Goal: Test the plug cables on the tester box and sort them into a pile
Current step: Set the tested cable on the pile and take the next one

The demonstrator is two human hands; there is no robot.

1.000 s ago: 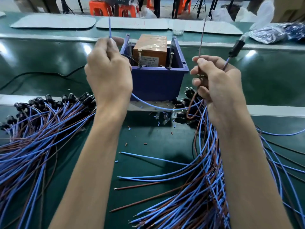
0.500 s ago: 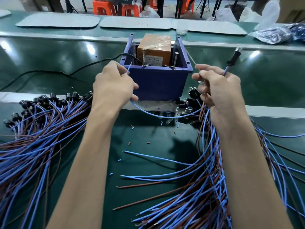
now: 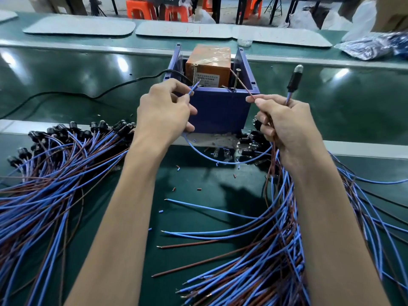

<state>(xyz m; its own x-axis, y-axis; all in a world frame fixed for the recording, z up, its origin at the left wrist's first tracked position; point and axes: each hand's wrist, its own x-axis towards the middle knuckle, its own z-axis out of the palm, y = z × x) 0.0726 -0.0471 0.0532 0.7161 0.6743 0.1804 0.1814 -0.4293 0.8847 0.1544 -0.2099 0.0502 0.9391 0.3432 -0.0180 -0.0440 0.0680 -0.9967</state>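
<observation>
The tester box [image 3: 218, 111] is a blue open bin holding an orange block [image 3: 208, 62], with two upright screws [image 3: 236, 79] at its front. My left hand [image 3: 163, 109] pinches the blue wire end [image 3: 194, 87] near the left screw. My right hand [image 3: 287, 127] pinches the brown wire end [image 3: 242, 85], which leans against the right screw, and also holds the cable's black plug [image 3: 293, 78] upright. The blue wire sags in a loop [image 3: 220, 161] between both hands.
A big pile of blue and brown cables with black plugs [image 3: 50, 173] lies at the left. Another pile [image 3: 265, 250] lies at the right under my right forearm. A black power cord [image 3: 88, 93] runs left from the box. Small wire scraps dot the green mat [image 3: 194, 208].
Both hands came down from above the box to its front rim. The blue and brown wire ends now point at the two screws instead of straight up.
</observation>
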